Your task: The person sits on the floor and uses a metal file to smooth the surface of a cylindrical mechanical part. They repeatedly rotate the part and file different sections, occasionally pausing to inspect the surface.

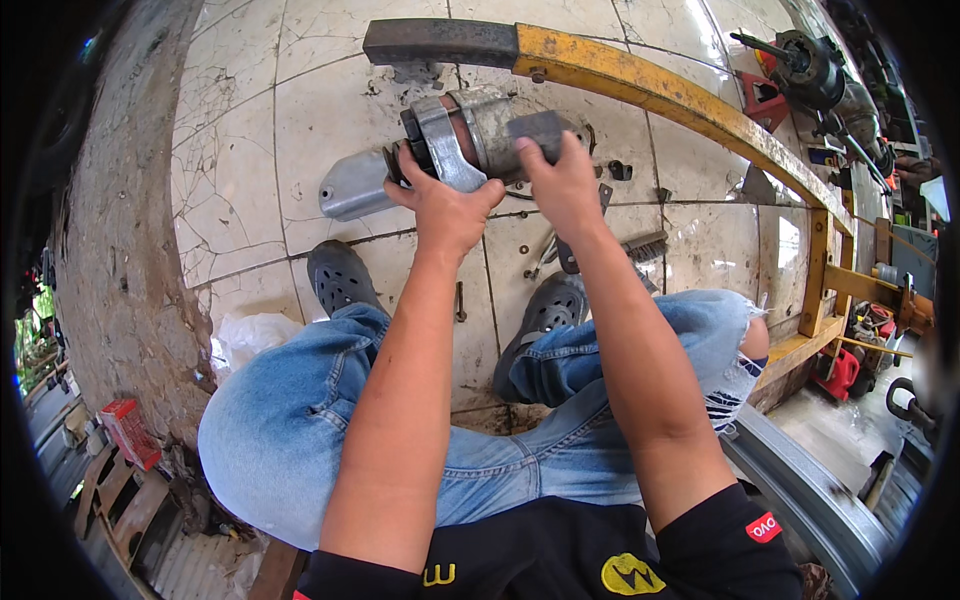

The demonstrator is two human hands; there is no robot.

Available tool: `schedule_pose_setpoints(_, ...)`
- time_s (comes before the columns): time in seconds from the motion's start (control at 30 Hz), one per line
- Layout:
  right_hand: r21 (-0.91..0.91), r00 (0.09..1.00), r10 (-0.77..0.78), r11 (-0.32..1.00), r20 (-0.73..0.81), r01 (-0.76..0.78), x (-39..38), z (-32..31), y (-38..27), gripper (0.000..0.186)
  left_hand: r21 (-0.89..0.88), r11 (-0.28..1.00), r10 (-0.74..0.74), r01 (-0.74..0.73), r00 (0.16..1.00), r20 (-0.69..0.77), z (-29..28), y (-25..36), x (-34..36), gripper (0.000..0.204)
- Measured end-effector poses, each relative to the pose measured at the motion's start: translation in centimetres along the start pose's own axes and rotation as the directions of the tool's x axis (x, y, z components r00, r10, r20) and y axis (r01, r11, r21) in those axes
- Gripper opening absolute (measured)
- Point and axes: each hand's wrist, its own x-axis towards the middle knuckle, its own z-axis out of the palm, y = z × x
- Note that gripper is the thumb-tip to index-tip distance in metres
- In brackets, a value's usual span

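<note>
A metal cylindrical motor assembly with a silver end bracket lies on its side on the tiles. My left hand grips the bracket end. My right hand holds a dark grey flat pad against the cylinder's surface, thumb on top. A grey metal cover lies at the left, partly behind the assembly. Small black parts and a wire brush lie right of my hands. A bolt lies on the floor between my sandals.
A yellow steel frame arches across the back and down the right. Another machine unit sits at top right with tools and a red container. A white plastic bag and red box are at left.
</note>
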Motion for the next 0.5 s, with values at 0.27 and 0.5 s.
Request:
schedule_pose_setpoints(0.27, 0.081, 0.993, 0.114, 0.990, -0.018, -0.112, 0.6, -0.5, -0.8, 0.032, -0.003, 1.000, -0.001, 0.001, 1.000, 0.001, 0.1, 0.4, 0.0, 0.128)
schedule_pose_setpoints(0.5, -0.074, 0.999, -0.050, 0.996, 0.009, 0.050, 0.2, 0.0, -1.0, 0.033, -0.008, 0.999, -0.033, 0.033, 0.999, -0.007, 0.1, 0.5, -0.1, 0.128)
